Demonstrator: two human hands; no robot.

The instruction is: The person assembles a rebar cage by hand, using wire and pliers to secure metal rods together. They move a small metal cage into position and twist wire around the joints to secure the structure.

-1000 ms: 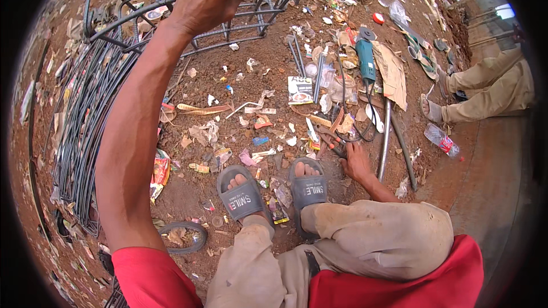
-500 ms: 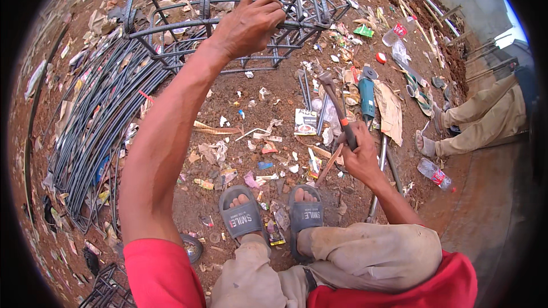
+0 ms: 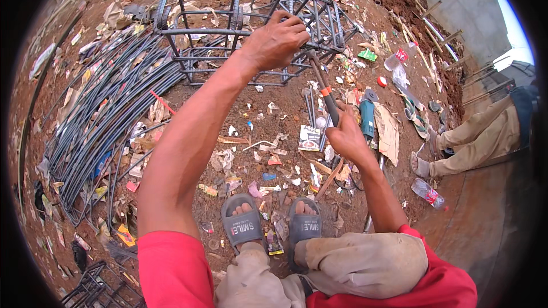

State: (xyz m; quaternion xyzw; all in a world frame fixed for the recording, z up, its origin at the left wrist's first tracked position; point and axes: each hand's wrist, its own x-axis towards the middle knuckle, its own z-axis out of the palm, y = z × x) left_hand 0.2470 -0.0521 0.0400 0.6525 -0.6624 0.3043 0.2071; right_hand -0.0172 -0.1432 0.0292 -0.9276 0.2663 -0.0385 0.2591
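A cage of dark ribbed rebar [image 3: 237, 20], with bent rectangular hoops, lies at the far middle. My left hand [image 3: 278, 40] reaches across to it, fingers curled closed around a bar near its right end; the fingertips are hidden. In my right hand [image 3: 348, 136] is a hammer [image 3: 325, 91] with a rusty metal shaft and a black grip banded in orange. Its head end is up against the cage, just right of my left hand, and partly hidden there. A teal angle grinder [image 3: 367, 120] lies on the ground beyond my right hand.
A bundle of long thin rods [image 3: 108, 120] spreads over the ground at left. Short bar pieces [image 3: 310, 108] and scattered litter lie ahead of my sandals [image 3: 242, 222]. A plastic bottle [image 3: 428, 193] lies at right, near another person's legs [image 3: 474, 137]. A grey wall [image 3: 465, 0] stands far right.
My right hand has moved forward, bringing the hammer's head up to the cage. In the picture, my left hand and the cage sit further right and lower, partly because the view has shifted.
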